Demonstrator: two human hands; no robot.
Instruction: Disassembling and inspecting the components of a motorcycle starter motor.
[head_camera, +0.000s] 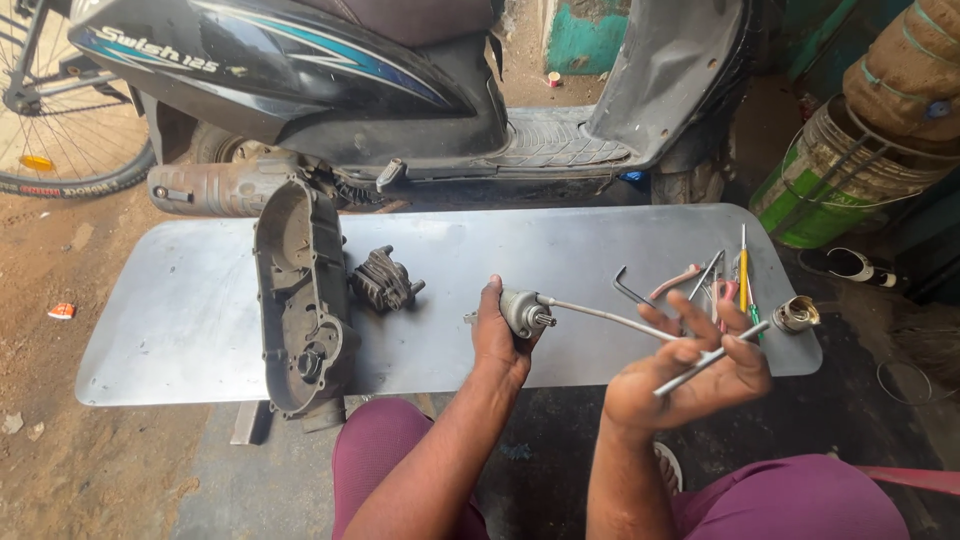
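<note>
My left hand (497, 338) grips a small grey motor-like part (525, 312) with a geared shaft end, held just above the metal sheet (180, 320). My right hand (690, 388) holds a T-handle wrench (610, 317) by its crossbar. The wrench's thin shaft runs left and its tip meets the motor part. A dark engine side cover (300, 300) lies on the sheet's left half. Beside it sits a small dark finned part (383, 282).
Pliers, a hex key and screwdrivers (715, 278) lie at the sheet's right end, near a short metal cylinder (797, 314). A black scooter (350, 80) stands behind the sheet. There is a green bucket (830, 185) at the right and a bicycle wheel (60, 120) at the far left.
</note>
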